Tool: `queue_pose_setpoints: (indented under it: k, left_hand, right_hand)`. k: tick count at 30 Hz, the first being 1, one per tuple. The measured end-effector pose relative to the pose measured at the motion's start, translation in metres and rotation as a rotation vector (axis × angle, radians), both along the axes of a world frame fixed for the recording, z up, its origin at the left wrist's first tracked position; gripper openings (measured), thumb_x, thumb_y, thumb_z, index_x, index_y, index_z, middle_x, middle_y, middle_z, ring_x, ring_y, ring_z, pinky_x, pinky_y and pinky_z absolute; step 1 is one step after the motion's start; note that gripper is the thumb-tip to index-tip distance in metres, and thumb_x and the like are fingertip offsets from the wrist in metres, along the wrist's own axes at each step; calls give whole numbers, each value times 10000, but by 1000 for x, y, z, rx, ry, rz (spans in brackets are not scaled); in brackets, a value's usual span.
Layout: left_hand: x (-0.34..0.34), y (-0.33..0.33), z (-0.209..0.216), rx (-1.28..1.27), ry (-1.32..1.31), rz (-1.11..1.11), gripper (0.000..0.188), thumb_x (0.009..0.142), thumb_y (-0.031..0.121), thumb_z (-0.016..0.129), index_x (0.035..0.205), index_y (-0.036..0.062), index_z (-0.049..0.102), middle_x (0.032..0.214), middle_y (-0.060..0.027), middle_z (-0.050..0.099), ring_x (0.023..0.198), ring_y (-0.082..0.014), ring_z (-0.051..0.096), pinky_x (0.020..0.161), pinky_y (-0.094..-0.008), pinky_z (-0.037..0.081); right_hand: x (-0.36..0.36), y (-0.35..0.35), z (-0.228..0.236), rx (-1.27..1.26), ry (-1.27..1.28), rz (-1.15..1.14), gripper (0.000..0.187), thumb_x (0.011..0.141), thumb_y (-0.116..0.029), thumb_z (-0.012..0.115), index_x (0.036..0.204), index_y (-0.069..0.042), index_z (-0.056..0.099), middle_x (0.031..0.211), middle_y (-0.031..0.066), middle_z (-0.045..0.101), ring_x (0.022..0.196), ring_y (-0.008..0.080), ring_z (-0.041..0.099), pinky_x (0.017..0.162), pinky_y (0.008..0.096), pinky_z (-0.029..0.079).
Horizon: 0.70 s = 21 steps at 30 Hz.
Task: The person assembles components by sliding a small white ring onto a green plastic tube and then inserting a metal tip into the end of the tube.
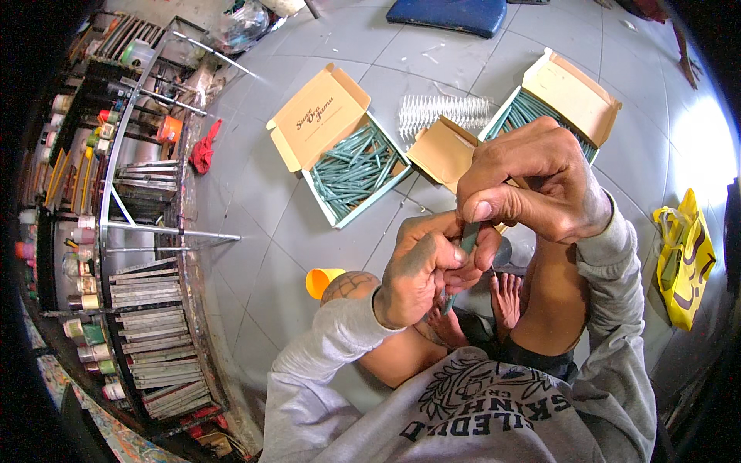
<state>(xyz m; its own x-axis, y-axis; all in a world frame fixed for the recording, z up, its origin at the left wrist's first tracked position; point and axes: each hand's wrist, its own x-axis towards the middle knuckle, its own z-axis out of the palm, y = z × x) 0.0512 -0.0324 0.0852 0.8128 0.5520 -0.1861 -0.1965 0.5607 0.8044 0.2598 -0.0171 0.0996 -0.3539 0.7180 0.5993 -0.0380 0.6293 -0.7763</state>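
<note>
My left hand [414, 272] is closed around a slim dull-green stick [468, 238], whose exact kind I cannot make out. The stick's lower end pokes out below the fingers. My right hand [536, 177] pinches its upper end between thumb and bent fingers, just above the left hand. Straight ahead on the floor, a lidded cardboard box [310, 116] stands open with many similar green sticks [351, 171] piled loosely inside. A second open box [575, 89], behind my right hand, holds more green sticks [513, 116], lying mostly side by side.
Between the boxes lie a smaller brown carton [444, 154] and a row of white spiky pieces [444, 114]. A yellow cup [322, 282] rests beside my left knee, a yellow bag [685, 262] far right. Crowded shelving [147, 309] with a metal frame [116, 177] lines the left. A blue cushion [448, 15] lies ahead.
</note>
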Motion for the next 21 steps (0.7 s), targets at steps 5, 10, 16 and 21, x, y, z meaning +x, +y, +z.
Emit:
queue_pose_setpoints:
  k: [5,10,16,21]
  left_hand:
    - [4,-1,4,47,25,52,273,806,170,456,931,-42,574,698,15,437,560,-53,324,510,-225,279]
    - [2,-2,4,63,36,54,289,796,156,457,953,-55,579,674,21,414,561,-57,315,511,-227,268]
    - [1,-7,3,109,43,87,351,773,164,477,995,-83,592,676,-2,441,560,-81,342,524,-238,285]
    - [3,-7,0,160,64,78,442,737,216,514,1027,-105,602,657,-36,458,548,-125,387,534,-275,321]
  right_hand:
    - [3,-2,6,-88,-24,12,231,916,-190,718,839,27,698,759,128,698,678,228,676,637,342,517]
    - [2,-1,6,-95,4,19,235,922,-196,716,846,26,704,753,126,699,672,214,676,627,335,518]
    - [0,-1,8,-97,9,54,221,927,-176,712,843,28,705,747,122,698,643,190,672,593,321,520]
    - [-2,-5,10,-172,40,17,238,877,-186,746,759,16,701,687,115,668,593,212,643,560,313,491]
